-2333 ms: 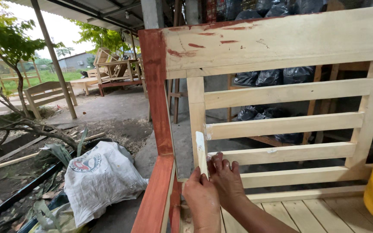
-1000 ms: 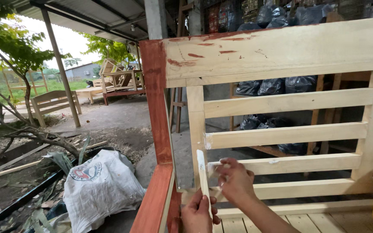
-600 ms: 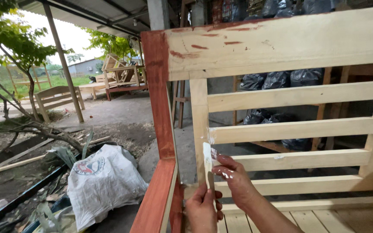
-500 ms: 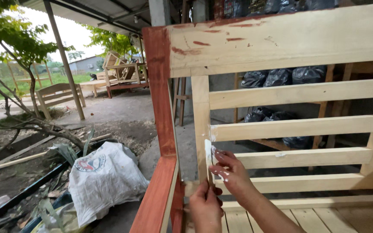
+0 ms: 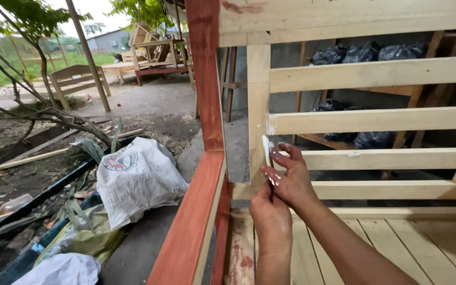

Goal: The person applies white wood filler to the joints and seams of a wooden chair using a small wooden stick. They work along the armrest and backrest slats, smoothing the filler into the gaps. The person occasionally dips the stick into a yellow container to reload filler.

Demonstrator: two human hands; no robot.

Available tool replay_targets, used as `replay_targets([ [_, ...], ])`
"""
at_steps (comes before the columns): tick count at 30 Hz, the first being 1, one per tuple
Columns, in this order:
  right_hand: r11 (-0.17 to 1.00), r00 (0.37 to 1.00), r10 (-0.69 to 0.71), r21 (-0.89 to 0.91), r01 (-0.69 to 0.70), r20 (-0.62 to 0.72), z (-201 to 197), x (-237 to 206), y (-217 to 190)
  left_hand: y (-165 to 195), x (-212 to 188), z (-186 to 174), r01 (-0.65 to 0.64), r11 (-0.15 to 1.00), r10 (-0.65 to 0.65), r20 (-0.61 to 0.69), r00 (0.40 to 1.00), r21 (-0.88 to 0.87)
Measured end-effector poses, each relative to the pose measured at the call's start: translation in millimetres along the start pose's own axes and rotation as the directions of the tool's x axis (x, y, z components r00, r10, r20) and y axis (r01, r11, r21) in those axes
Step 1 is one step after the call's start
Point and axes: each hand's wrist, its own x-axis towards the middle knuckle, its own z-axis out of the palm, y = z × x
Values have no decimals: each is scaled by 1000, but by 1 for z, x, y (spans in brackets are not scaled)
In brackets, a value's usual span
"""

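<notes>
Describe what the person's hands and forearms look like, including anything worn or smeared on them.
Both forearms are bare: no sleeves, gloves, watch or rings show. The right hand has white putty-like smears on its fingertips and along the finger edges. The left hand shows a faint white trace near the thumb. Nails are short.

Dirt yard (image 5: 38, 169), white sack (image 5: 138, 177), daylight.

Slatted seat (image 5: 397, 248) of pale unfinished planks, running under the backrest; nothing lies on its visible part. Ground (image 5: 149, 105) beside it: white sack (image 5: 138, 177), scrap boards (image 5: 27, 158), branches (image 5: 54, 113).
</notes>
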Motion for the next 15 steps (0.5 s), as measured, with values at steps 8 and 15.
replay_targets([
  [8,999,996,16,50,-20,88,-6,2,-5,-2,-2,-3,20,976,-16,-22,1000,218],
  [15,972,983,104,192,-132,149,-7,7,3,-2,-3,0,83,977,-80,-20,997,196],
])
